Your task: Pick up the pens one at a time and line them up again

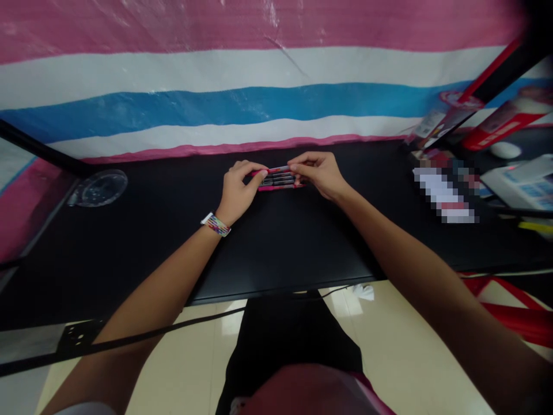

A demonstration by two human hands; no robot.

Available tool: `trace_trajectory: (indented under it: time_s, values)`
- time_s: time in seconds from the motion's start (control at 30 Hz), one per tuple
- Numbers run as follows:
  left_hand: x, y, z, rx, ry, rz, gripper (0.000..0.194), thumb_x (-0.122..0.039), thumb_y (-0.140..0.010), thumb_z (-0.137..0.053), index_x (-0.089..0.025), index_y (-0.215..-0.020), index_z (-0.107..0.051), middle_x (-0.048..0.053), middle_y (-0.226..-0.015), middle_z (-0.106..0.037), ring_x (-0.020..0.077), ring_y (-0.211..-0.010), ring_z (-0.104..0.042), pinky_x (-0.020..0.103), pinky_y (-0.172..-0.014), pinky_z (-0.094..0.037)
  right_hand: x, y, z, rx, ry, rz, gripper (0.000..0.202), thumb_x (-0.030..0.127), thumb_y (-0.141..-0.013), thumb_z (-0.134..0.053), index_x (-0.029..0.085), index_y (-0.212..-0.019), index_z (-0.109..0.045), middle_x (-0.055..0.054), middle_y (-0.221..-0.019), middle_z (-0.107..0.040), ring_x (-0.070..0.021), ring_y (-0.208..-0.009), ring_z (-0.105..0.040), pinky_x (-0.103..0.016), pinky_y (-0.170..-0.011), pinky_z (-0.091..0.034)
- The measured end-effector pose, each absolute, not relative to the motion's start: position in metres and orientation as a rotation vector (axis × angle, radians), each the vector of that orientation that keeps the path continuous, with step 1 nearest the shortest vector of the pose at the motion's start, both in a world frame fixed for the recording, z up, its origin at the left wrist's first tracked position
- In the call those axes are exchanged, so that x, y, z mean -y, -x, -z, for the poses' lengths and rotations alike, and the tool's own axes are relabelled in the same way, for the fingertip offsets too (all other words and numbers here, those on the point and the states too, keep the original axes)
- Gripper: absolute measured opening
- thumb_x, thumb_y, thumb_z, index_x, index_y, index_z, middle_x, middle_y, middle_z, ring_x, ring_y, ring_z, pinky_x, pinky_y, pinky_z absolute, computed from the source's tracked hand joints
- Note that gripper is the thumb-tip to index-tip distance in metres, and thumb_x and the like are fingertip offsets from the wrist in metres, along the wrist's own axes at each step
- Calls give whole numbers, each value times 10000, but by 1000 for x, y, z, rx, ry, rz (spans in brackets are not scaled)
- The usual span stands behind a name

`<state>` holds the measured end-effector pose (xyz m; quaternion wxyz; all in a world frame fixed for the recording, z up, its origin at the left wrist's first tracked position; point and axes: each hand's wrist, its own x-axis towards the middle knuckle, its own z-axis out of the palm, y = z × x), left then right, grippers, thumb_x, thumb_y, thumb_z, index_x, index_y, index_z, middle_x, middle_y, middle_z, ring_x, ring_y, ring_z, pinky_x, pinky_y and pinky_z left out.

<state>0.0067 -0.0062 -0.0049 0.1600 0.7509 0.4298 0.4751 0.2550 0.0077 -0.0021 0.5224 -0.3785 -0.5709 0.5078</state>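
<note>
Fingers (254,184) of both hands are pinched narrow on a row of slim pens (279,178) near the far side of the bench (294,242). Leftmost, a clear plastic lid (101,188) lies well apart from them. Next comes the left hand (237,189), thumb and forefinger closed on the pens' left ends. The pens sit side by side between the hands, long axis running left to right, across the body; whether they rest on the surface is hard to tell. The right hand (324,174) pinches the right end of the farthest pen; its other fingers are partly hidden. Neither hand is nearer, each being at one end. Farther right stands a blurred cup (436,123).
</note>
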Motion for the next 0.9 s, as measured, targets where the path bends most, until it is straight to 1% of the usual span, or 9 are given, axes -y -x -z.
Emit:
trace_trajectory:
  time_s: [0.13, 0.3, 0.47, 0.53, 0.6, 0.67, 0.73, 0.83, 0.9]
  values:
    - [2, -7, 8, -1227, -2012, -1379, 595, -582, -1135, -568, -235, -665, -683, 13, -638, -650, 196, -718, -631, 372, -791, -521, -7, -252, 3, 1387, 912, -1160, 356, 479, -730, -1023, 225, -913, -855, -32, -766, -774, -187, -655, -697, -382, -667, -652]
    - [-1, -7, 7, -1104, -1934, -1501, 385, -623, -987, -800, -244, -1052, -800, 32, -950, -798, 204, -895, -723, 347, -891, -562, -13, -255, 7, 1311, 905, -1162, 365, 493, -736, -1015, 233, -941, -861, -26, -806, -778, -171, -647, -683, -371, -682, -646]
    - [-8, -3, 9, -1146, -1877, -1427, 504, -651, -1080, -649, -223, -829, -738, -2, -649, -649, 163, -651, -638, 321, -740, -533, -17, -260, 10, 1250, 854, -1294, 379, 428, -713, -1021, 226, -993, -865, -31, -867, -791, -167, -714, -715, -371, -769, -662]
    - [-12, -1, 10, -1101, -1855, -1465, 406, -638, -998, -783, -234, -965, -764, -3, -736, -699, 165, -716, -674, 313, -768, -547, -17, -260, 11, 1259, 886, -1304, 346, 398, -730, -1004, 223, -993, -864, -28, -851, -782, -168, -718, -710, -372, -773, -660]
    - [-15, 1, 12, -1060, -1867, -1482, 382, -598, -935, -871, -234, -978, -764, 9, -824, -741, 168, -789, -702, 310, -811, -560, -18, -261, 12, 1259, 919, -1284, 308, 377, -753, -983, 222, -990, -861, -26, -844, -775, -165, -709, -698, -376, -770, -658]
    - [-17, 2, 12, -1075, -1863, -1461, 395, -589, -1006, -794, -222, -869, -741, 11, -769, -718, 156, -732, -678, 307, -777, -556, -19, -261, 12, 1252, 924, -1268, 285, 360, -761, -973, 222, -984, -859, -25, -845, -772, -161, -698, -690, -375, -767, -656]
    - [-18, 3, 12, -1095, -1815, -1458, 396, -585, -1049, -735, -225, -883, -734, -10, -688, -666, 143, -647, -641, 300, -716, -541, -19, -262, 13, 1239, 903, -1265, 278, 353, -759, -972, 222, -976, -859, -25, -844, -775, -156, -689, -689, -366, -758, -652]
    - [-18, 4, 13, -1053, -1779, -1469, 359, -553, -932, -889, -237, -1008, -736, -24, -723, -681, 144, -682, -671, 286, -724, -550, -20, -262, 12, 1214, 883, -1262, 294, 366, -745, -981, 224, -970, -856, -26, -858, -787, -156, -695, -697, -355, -749, -649]
    - [-18, 4, 14, -1062, -1791, -1441, 377, -565, -958, -859, -222, -887, -718, -8, -713, -683, 143, -681, -670, 289, -725, -551, -20, -261, 11, 1208, 896, -1257, 316, 379, -728, -989, 225, -968, -854, -26, -863, -790, -157, -695, -696, -358, -752, -651]
